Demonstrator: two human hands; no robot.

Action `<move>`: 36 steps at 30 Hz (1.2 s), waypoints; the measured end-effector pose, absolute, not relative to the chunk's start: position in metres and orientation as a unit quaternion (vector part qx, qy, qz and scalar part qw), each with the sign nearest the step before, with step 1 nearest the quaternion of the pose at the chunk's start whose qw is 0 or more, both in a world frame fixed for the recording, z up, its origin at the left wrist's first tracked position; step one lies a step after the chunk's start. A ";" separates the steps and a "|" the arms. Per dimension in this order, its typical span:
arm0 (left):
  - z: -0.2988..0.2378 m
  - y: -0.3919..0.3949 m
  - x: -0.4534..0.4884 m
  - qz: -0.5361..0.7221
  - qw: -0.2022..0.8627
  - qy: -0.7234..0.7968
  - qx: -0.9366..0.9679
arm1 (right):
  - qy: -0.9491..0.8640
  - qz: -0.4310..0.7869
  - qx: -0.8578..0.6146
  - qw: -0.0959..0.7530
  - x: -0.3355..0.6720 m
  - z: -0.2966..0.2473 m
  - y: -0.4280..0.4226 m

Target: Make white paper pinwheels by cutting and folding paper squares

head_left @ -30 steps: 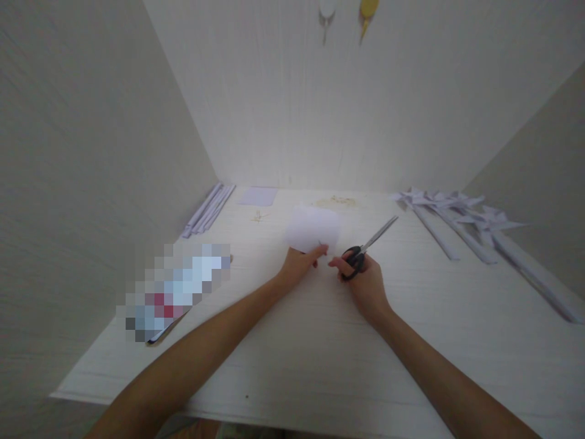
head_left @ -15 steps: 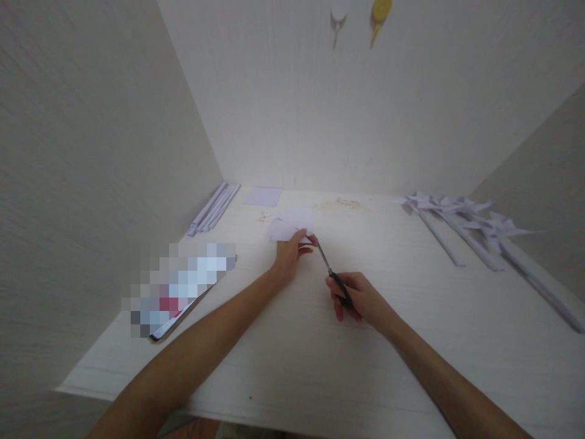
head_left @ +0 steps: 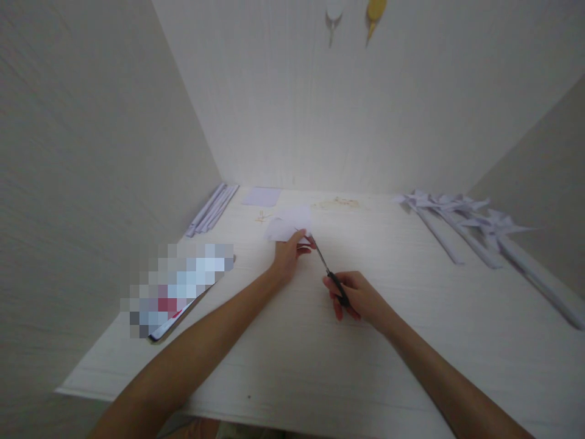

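Observation:
Pinched in the fingers of my left hand (head_left: 290, 251) is a pale sheet of paper (head_left: 286, 224), raised a little over the table at mid-view. My right hand (head_left: 350, 296) grips a pair of scissors (head_left: 337, 286) by its black handles. Its metal blades point up and to the left, with their tips at the right edge of the paper beside my left fingers. Whether the blades are parted is too small to make out.
Rolled paper sticks (head_left: 212, 210) lie at the back left, near a flat paper square (head_left: 261, 196). A phone (head_left: 196, 286) rests on the left. Paper pinwheels (head_left: 496, 228) on sticks lie to the right. Small tan bits (head_left: 340, 202) are scattered by the back wall.
Hardly anything differs. The scissors and my right hand have shifted very slightly left, and the whole view has moved a touch. Both holds are the same.

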State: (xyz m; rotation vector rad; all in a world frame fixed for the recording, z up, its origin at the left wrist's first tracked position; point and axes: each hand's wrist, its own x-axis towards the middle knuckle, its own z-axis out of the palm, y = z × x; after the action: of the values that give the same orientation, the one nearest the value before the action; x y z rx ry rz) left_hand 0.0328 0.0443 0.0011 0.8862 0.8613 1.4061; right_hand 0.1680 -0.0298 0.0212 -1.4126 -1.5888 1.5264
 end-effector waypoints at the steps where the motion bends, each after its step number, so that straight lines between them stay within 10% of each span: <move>1: 0.001 0.044 0.033 0.603 0.590 0.372 0.388 | -0.586 0.563 -0.521 0.259 0.168 0.021 -0.030; 36: 0.000 0.046 0.034 0.603 0.584 0.379 0.389 | -0.600 0.554 -0.519 0.253 0.169 0.017 -0.029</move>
State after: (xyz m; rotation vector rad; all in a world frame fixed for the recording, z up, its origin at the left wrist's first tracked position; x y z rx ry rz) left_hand 0.0339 0.0455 0.0003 0.9076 0.8851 1.4068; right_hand 0.1686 -0.0286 0.0169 -1.4113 -1.6307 1.5062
